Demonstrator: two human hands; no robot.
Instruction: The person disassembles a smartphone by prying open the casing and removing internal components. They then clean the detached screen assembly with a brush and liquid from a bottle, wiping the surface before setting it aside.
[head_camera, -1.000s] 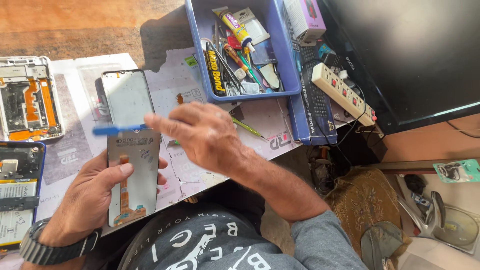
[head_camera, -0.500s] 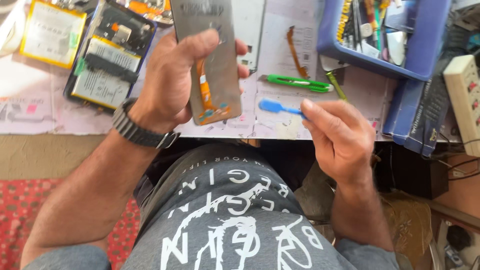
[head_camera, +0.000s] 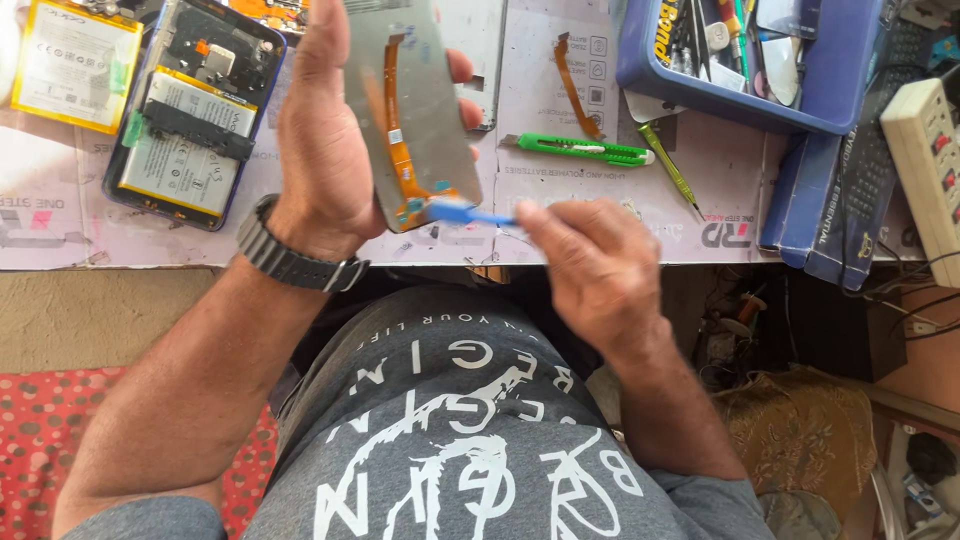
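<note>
Left hand (head_camera: 325, 150) gripping screen panel (head_camera: 415, 110) — blue pry tool (head_camera: 470, 213) at bottom edge, right hand (head_camera: 590, 275)

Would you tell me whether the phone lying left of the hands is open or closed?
Open: the phone lies without its back cover, battery and circuit boards exposed.

Sunlit paper-covered worktable (head_camera: 620, 235), tan floor (head_camera: 90, 315), red dotted mat (head_camera: 60, 420), dark shadowed space under the table

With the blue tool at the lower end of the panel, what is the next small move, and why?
Probably slide the blue tool a little further under the orange flex cable. Its tip touches the cable's lower end, the left hand holds the panel upright, and the right hand pinches the tool.
</note>
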